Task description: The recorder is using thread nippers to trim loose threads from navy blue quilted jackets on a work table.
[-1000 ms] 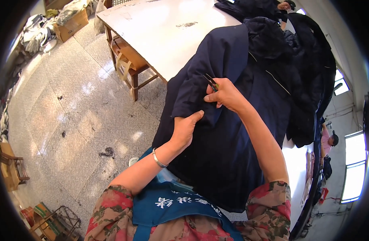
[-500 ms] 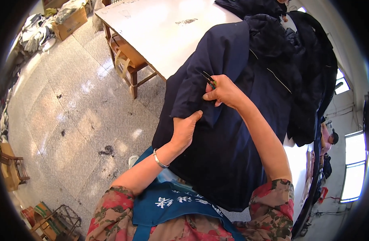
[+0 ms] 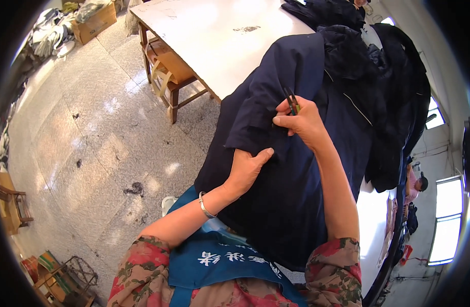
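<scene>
A dark navy coat (image 3: 296,199) with a black fuzzy collar part is spread over the table's near edge and hangs toward me. My left hand (image 3: 246,169) grips a sleeve-like fold (image 3: 250,128) of it, fingers tucked under the cloth and thumb on top. In my right hand (image 3: 307,122) is a pair of thread snips (image 3: 291,101), dark blades pointing up and away, a bit of green and orange at the grip. The right thumb and fingers are close above the fold; whether they also pinch cloth or a thread I cannot make out.
The white table (image 3: 204,46) reaches to the far left, more dark garments (image 3: 327,13) piled at its back. A wooden stool (image 3: 176,77) stands under its edge. A cardboard box (image 3: 94,24) and cloth heaps lie at far left. Another person (image 3: 415,184) is at far right.
My right hand has risen slightly to the right, and the snips now point more upright. My left hand has shifted a little right with the fold. The view has tilted slightly.
</scene>
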A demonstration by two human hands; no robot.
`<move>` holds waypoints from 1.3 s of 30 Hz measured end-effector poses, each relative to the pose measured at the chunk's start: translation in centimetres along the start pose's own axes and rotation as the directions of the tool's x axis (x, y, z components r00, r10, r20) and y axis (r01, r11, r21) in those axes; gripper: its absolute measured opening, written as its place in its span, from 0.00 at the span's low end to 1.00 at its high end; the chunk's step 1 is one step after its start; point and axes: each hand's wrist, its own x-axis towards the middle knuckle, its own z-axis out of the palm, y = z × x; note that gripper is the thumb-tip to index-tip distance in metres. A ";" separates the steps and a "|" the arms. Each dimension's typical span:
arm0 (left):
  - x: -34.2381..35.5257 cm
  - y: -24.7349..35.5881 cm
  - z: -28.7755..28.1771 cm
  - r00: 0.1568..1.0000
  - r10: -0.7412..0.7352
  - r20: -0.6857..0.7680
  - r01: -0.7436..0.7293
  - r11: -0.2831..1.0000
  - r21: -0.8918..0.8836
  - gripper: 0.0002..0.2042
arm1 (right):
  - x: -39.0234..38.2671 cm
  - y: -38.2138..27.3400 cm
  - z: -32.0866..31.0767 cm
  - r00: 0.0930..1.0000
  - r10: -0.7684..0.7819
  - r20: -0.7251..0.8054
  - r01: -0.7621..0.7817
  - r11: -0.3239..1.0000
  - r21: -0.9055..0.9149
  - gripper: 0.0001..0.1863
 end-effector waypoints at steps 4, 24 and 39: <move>-0.4 -1.0 -0.9 0.997 -0.029 0.076 0.019 0.992 0.123 0.18 | -0.8 -3.3 1.9 0.927 -0.343 -0.152 0.312 0.930 -0.195 0.11; 1.5 10.4 -6.9 0.960 0.282 0.000 -0.247 0.842 0.479 0.07 | 3.7 -5.7 3.4 0.934 -0.358 -0.008 0.320 0.844 -0.431 0.10; 7.7 7.8 -5.5 0.893 0.368 0.258 -0.436 0.576 0.691 0.03 | 2.7 -7.8 3.1 0.951 -0.267 0.158 0.297 0.632 -0.716 0.18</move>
